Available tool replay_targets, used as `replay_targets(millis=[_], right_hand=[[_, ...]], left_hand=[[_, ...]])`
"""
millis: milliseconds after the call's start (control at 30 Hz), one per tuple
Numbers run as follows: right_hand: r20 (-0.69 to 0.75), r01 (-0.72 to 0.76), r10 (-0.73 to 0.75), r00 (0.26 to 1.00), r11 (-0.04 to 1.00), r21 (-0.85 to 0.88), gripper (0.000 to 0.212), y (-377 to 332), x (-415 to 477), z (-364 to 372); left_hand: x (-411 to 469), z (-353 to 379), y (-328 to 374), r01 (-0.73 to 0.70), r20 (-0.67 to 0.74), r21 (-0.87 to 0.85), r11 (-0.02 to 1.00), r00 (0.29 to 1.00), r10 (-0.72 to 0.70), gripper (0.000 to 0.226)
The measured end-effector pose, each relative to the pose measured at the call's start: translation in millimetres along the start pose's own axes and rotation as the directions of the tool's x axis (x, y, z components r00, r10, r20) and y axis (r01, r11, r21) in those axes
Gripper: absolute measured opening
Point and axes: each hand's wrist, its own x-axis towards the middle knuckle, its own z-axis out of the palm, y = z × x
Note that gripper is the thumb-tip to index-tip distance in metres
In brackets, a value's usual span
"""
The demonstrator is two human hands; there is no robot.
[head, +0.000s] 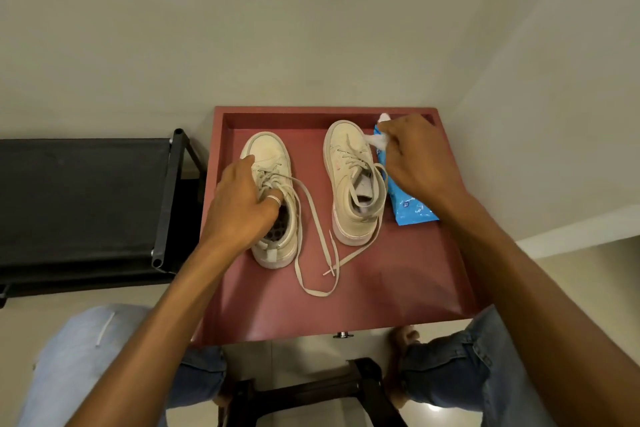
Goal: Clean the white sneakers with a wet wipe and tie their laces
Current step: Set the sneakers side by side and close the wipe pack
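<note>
Two off-white sneakers stand side by side on a red table, toes pointing away from me. My left hand (242,199) rests on the left sneaker (272,163), its fingers closed over the tongue and laces. The untied laces (313,253) trail loose toward me across the table. My right hand (414,156) pinches a white wet wipe (375,139) just right of the right sneaker (349,180), above a blue wipe packet (407,206).
The red table (346,308) has a raised rim along its back and sides and stands against a pale wall. A black fabric rack (83,198) sits to the left. My knees in jeans and a dark stool (311,388) are below the table's front edge.
</note>
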Motion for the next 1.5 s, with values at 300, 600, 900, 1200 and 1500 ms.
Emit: replay_targets(millis=[300,600,900,1200,1500], right_hand=[[0.127,-0.052,0.069,0.989,0.989,-0.136,0.043,61.2,22.2,4.2],[0.250,-0.098,0.140,0.958,0.980,-0.175,0.051,66.6,24.5,7.5],[0.225,-0.155,0.196,0.954,0.970,-0.190,0.043,69.1,26.3,7.1],[-0.070,-0.129,0.115,0.991,0.962,-0.242,0.023,60.4,27.7,0.3],[-0.096,0.016,-0.026,0.995,0.995,-0.098,0.031,31.4,30.6,20.2]], left_hand=[[3.7,7.0,0.8,-0.080,-0.134,0.068,0.994,0.987,0.089,0.060],[8.5,13.2,6.7,-0.097,-0.145,0.079,0.992,0.984,0.107,0.062],[7.5,6.0,6.2,-0.071,-0.135,0.094,0.993,0.987,0.084,0.065],[6.5,-3.3,1.4,-0.063,-0.120,0.098,0.993,0.990,0.074,0.065],[8.0,-13.8,-7.7,0.009,-0.076,0.168,0.986,0.997,0.004,0.059]])
